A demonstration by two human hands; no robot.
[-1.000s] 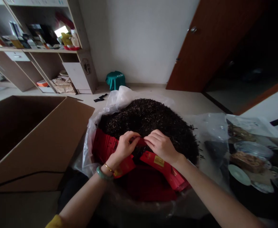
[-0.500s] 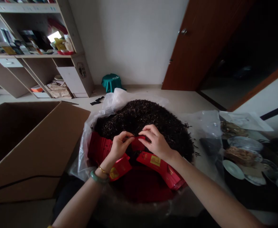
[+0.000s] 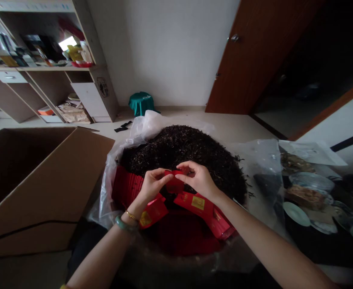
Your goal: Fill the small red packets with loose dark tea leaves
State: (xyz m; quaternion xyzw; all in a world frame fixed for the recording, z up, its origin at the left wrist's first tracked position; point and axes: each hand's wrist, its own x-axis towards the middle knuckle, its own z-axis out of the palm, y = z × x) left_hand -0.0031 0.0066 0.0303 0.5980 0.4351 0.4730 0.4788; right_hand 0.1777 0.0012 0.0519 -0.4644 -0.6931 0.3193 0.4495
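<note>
Between my two hands is a small red packet (image 3: 175,185), held by its upper edge. My left hand (image 3: 152,185) pinches its left corner with thumb and fingers. On the right corner, my right hand (image 3: 198,178) closes in the same way. Behind the packet rises a heap of dark loose tea leaves (image 3: 188,142) in a clear plastic bag (image 3: 110,164). A row of stacked red packets (image 3: 125,184) stands left of my left wrist. Red packets with gold labels (image 3: 191,202) lie below my right hand, and another gold-marked packet (image 3: 154,212) lies beside my left wrist.
A large open cardboard box (image 3: 56,172) stands at the left. Dishes, including a white plate (image 3: 296,214), sit on a dark surface at the right. A shelf unit (image 3: 88,96), a green-covered object (image 3: 141,103) and a wooden door (image 3: 233,72) are farther back.
My fingertips have come closer together along the packet's upper edge, both thumbs now in front of it. The packet shows more of its face. The other packets stay in place.
</note>
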